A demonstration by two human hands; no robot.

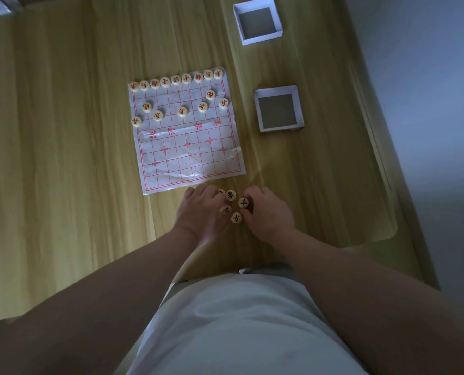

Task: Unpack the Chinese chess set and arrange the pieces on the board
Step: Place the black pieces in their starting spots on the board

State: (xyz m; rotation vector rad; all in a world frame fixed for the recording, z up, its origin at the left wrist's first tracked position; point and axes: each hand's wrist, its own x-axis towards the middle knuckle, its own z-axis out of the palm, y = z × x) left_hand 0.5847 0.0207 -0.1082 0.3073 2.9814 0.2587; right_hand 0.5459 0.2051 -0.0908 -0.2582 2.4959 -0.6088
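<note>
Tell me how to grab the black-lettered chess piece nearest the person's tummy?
Pinch the nearest black-lettered chess piece by its round rim, coming straight down from above. It lies flat and face up, a low disc, so only the edge gives a hold. No other piece crowds its near side.

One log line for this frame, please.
red pieces: set on board far half | black pieces: clustered on table between left hand and right hand | grip: unclear
</note>
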